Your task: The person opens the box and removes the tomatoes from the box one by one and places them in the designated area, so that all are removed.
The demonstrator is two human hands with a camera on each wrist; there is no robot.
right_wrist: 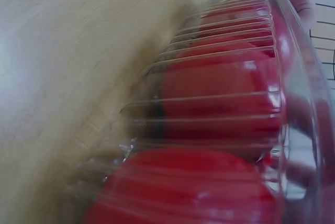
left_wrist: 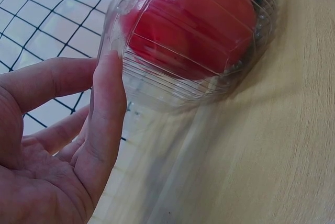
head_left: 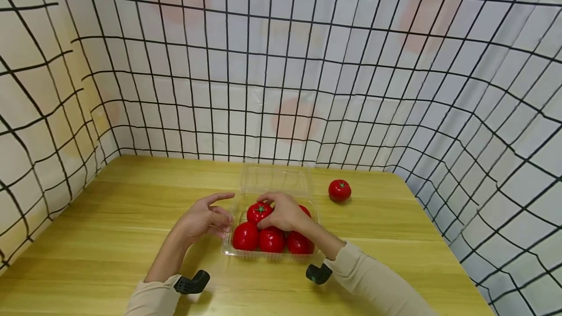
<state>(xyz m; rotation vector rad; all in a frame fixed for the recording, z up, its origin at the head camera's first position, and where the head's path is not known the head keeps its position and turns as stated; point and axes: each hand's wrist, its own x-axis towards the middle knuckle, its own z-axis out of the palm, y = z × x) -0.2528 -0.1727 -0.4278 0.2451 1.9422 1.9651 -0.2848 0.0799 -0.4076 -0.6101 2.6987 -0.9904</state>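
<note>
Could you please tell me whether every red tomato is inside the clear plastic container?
No, one tomato sits on the wooden table, outside the clear container and to its right.

A person's bare left hand (head_left: 202,221) and bare right hand (head_left: 286,212) extend from plain, light beige fabric clothing, with the left beige sleeve (head_left: 153,299) ending at the wrist and the right beige sleeve (head_left: 379,279) creased in loose folds near its cuff. At the left cuff sits a compact black wrist-worn device (head_left: 193,283), bent in shape with a rounded end and small dotted marks on its side. A similar dark, rounded unit (head_left: 319,274) projects from the right cuff.
</note>
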